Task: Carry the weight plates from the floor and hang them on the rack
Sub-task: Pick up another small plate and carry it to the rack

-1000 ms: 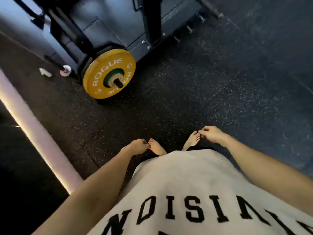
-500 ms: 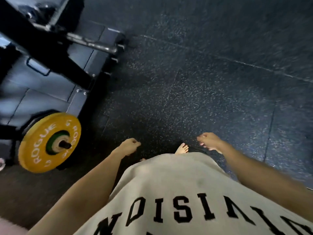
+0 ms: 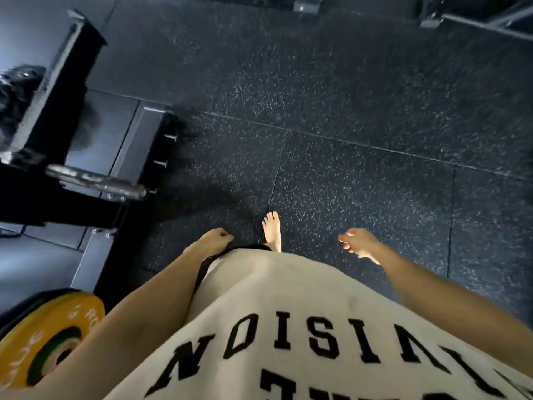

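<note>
Dark speckled rubber floor [image 3: 360,168] fills the head view, with a black rack [image 3: 95,145] at your left and its bare steel peg [image 3: 98,180] jutting out. Your left hand [image 3: 215,241] hangs loosely curled, holding nothing; your right hand [image 3: 359,243] hangs relaxed, fingers apart, also holding nothing. One yellow plate [image 3: 43,339] sits on a lower peg, bottom left. Expect plates to be heavy and rigid; likely best gripped at opposite rims with both hands.

Plate [image 3: 43,339] left, below rack [image 3: 57,116]
</note>
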